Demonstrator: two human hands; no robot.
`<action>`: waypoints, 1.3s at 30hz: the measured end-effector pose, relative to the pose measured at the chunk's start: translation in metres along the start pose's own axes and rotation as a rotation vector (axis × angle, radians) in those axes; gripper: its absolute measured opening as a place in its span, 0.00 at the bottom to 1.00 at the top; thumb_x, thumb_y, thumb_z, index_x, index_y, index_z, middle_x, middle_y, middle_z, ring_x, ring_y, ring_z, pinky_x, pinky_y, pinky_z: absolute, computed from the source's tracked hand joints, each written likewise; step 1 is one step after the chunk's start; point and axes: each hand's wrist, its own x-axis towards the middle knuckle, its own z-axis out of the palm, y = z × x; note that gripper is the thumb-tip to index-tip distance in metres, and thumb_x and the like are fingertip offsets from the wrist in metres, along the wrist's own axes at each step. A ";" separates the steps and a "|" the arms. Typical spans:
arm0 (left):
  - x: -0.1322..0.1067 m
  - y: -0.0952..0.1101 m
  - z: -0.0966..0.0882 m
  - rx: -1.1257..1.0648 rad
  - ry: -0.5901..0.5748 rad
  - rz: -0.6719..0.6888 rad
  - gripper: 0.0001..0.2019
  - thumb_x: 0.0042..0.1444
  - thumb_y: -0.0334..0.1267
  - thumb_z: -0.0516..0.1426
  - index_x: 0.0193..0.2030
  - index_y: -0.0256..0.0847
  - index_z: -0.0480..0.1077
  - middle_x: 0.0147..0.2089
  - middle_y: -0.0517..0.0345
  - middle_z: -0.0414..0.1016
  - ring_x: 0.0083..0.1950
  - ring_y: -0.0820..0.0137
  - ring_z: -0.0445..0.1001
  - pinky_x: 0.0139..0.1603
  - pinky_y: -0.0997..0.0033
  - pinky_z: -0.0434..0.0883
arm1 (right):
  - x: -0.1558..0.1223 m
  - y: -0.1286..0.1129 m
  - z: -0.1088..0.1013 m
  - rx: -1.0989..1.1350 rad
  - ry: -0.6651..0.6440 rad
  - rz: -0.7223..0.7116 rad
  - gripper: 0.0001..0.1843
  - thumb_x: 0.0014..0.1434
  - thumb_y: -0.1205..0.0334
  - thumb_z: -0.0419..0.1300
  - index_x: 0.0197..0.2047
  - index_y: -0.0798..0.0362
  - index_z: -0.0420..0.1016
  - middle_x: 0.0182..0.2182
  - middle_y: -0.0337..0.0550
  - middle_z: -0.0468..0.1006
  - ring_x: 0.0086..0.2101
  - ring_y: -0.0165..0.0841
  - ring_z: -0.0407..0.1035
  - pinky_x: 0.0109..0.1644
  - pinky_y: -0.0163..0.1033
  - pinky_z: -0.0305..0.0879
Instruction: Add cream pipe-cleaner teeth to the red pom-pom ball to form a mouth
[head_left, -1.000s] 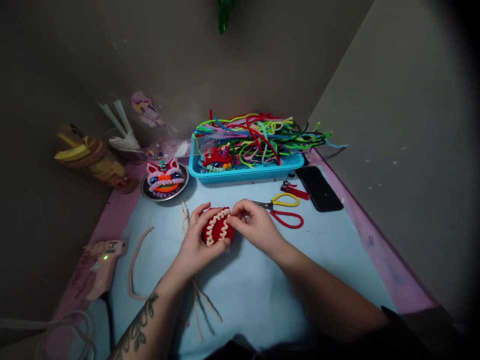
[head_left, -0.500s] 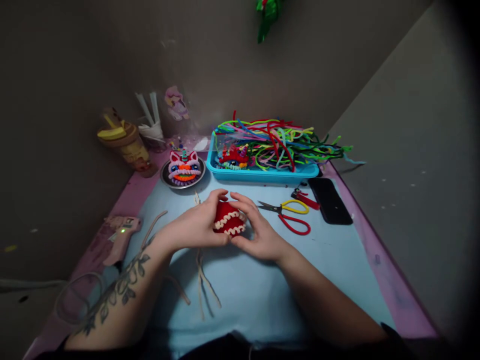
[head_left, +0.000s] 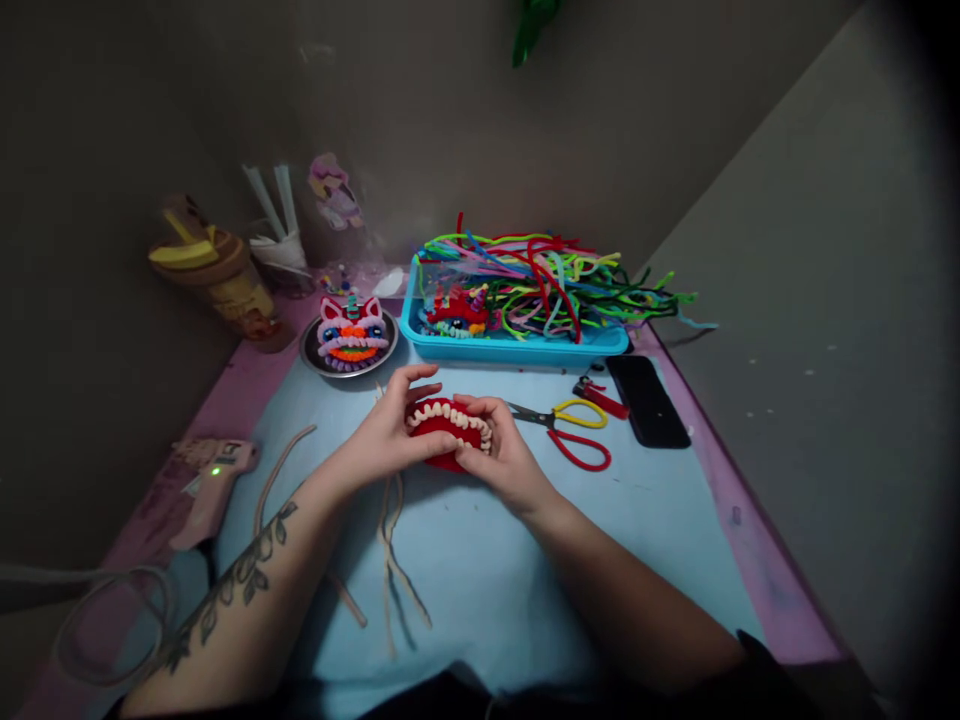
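Between both hands, above the blue mat, is a red mouth-shaped craft piece (head_left: 448, 462) edged with wavy cream trim. My left hand (head_left: 397, 425) grips its left side, thumb across the front and fingers behind. My right hand (head_left: 506, 455) holds the right side, with the thumb at the lower edge and fingers curled over the top. Parts of the piece are hidden by the fingers. Several cream fuzzy stems (head_left: 390, 545) lie below my left hand. Just right of my right hand rest scissors (head_left: 553, 420) with one yellow and one red handle loop.
A pink glue gun (head_left: 217, 490) with a lit green light lies left, its cable coiled nearby. Behind are a lion-head craft (head_left: 352, 335) in a metal dish (head_left: 311, 358) and a blue tray (head_left: 517, 348) of colourful fuzzy stems. A black phone (head_left: 649, 402) and red lighter (head_left: 606, 400) lie right.
The red piece has been turned in my hands, so its cream trim now arches along the upper edge. My left thumb has moved onto its front. The whole view has shifted slightly.
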 end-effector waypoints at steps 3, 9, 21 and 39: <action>0.002 -0.005 0.003 -0.045 0.061 0.053 0.35 0.44 0.41 0.68 0.58 0.46 0.58 0.65 0.43 0.59 0.68 0.52 0.59 0.59 0.51 0.68 | 0.000 0.002 0.001 0.006 0.046 -0.020 0.28 0.51 0.45 0.67 0.46 0.47 0.58 0.61 0.52 0.62 0.57 0.40 0.66 0.58 0.49 0.67; -0.015 -0.019 0.019 -0.078 0.658 0.077 0.18 0.60 0.52 0.55 0.53 0.47 0.62 0.60 0.52 0.65 0.62 0.62 0.67 0.61 0.58 0.65 | 0.003 0.000 -0.002 0.004 0.153 -0.104 0.27 0.52 0.46 0.66 0.46 0.46 0.57 0.60 0.52 0.62 0.55 0.40 0.67 0.56 0.49 0.69; -0.030 -0.016 0.068 -0.736 0.347 -0.266 0.18 0.45 0.40 0.69 0.43 0.39 0.74 0.48 0.51 0.80 0.52 0.62 0.77 0.60 0.58 0.68 | -0.001 0.000 0.003 -0.201 0.268 -0.228 0.23 0.52 0.58 0.63 0.47 0.48 0.57 0.58 0.54 0.63 0.57 0.41 0.64 0.60 0.51 0.64; -0.031 -0.027 0.076 -0.750 0.456 -0.152 0.17 0.50 0.40 0.67 0.47 0.42 0.74 0.46 0.55 0.80 0.48 0.67 0.77 0.56 0.64 0.70 | -0.004 0.003 0.010 -0.154 0.265 -0.155 0.18 0.55 0.58 0.64 0.46 0.47 0.62 0.55 0.47 0.66 0.56 0.39 0.65 0.60 0.48 0.63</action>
